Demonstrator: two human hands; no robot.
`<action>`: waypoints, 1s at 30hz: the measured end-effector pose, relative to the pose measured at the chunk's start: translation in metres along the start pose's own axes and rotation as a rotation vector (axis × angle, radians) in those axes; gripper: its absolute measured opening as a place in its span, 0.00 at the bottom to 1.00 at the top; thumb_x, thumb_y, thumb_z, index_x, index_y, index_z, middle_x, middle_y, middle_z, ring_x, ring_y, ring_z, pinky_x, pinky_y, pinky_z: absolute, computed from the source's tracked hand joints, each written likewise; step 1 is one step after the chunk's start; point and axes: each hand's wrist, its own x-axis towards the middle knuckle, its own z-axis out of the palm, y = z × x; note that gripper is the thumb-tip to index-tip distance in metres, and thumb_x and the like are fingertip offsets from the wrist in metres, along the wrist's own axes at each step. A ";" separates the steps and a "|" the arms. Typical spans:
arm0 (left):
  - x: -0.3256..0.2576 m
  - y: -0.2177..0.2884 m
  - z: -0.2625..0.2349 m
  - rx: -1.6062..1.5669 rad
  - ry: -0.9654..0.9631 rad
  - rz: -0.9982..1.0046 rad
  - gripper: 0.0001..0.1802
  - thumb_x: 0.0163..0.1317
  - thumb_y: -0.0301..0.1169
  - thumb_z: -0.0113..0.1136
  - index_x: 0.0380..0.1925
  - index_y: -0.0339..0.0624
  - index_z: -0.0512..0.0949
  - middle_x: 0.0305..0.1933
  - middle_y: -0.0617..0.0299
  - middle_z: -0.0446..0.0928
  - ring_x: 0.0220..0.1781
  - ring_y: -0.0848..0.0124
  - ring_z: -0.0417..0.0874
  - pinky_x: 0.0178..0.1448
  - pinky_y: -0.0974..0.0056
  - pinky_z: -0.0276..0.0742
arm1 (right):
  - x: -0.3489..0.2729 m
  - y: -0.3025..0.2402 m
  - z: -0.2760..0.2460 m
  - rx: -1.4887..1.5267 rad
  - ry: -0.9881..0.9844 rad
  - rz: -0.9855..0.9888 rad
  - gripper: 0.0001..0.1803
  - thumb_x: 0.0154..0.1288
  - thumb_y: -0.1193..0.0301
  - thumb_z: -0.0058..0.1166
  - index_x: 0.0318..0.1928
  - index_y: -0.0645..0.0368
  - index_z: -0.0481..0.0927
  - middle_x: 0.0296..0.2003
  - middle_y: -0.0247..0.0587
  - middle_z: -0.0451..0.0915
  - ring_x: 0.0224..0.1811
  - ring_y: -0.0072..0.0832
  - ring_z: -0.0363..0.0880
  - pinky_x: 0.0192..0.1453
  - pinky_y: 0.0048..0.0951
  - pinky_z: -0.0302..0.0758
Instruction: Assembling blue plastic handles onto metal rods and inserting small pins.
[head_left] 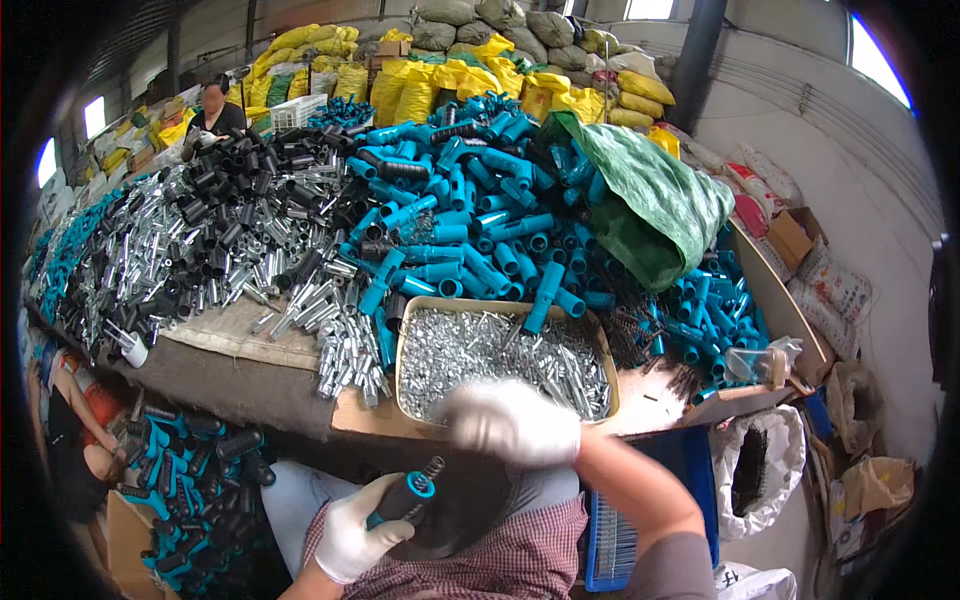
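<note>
Your gloved left hand (352, 535) grips the light, rigid blue-and-black plastic handle (408, 497) mid-barrel; your blurred right hand (512, 422) hovers near the tray of small metal parts (420, 330), grip unclear.

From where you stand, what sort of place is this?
Probably a small parts-assembly workshop or warehouse. The workbench is heaped with blue plastic tubes and black and metal sleeves, a tray of small metal pieces sits in front, and stuffed yellow sacks are stacked behind.
</note>
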 end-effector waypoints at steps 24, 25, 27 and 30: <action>0.147 -0.106 -0.054 -1.560 -0.242 -0.192 0.23 0.49 0.36 0.78 0.29 0.26 0.76 0.20 0.56 0.72 0.18 0.67 0.72 0.20 0.65 0.68 | 0.308 0.327 -0.332 -0.946 0.371 0.748 0.35 0.67 0.42 0.45 0.62 0.56 0.77 0.59 0.52 0.78 0.65 0.44 0.74 0.68 0.40 0.68; 0.170 -0.105 -0.056 -1.576 -0.244 -0.204 0.23 0.49 0.36 0.78 0.29 0.26 0.76 0.20 0.56 0.72 0.18 0.67 0.72 0.20 0.65 0.68 | 0.311 0.332 -0.341 -0.902 0.329 0.823 0.39 0.63 0.36 0.46 0.60 0.54 0.79 0.60 0.49 0.78 0.64 0.43 0.75 0.67 0.38 0.68; 0.166 -0.124 -0.057 -1.560 -0.233 -0.201 0.23 0.50 0.36 0.77 0.30 0.27 0.76 0.20 0.55 0.73 0.18 0.67 0.72 0.20 0.64 0.69 | 0.311 0.341 -0.361 -0.786 0.258 0.955 0.43 0.57 0.32 0.50 0.59 0.54 0.81 0.60 0.47 0.79 0.63 0.40 0.77 0.67 0.36 0.69; 0.169 -0.133 -0.054 -1.560 -0.229 -0.207 0.23 0.51 0.37 0.76 0.32 0.27 0.76 0.20 0.54 0.73 0.18 0.66 0.72 0.20 0.64 0.69 | 0.313 0.344 -0.370 -0.680 0.097 0.969 0.50 0.49 0.28 0.55 0.59 0.57 0.81 0.58 0.48 0.80 0.60 0.37 0.78 0.66 0.34 0.70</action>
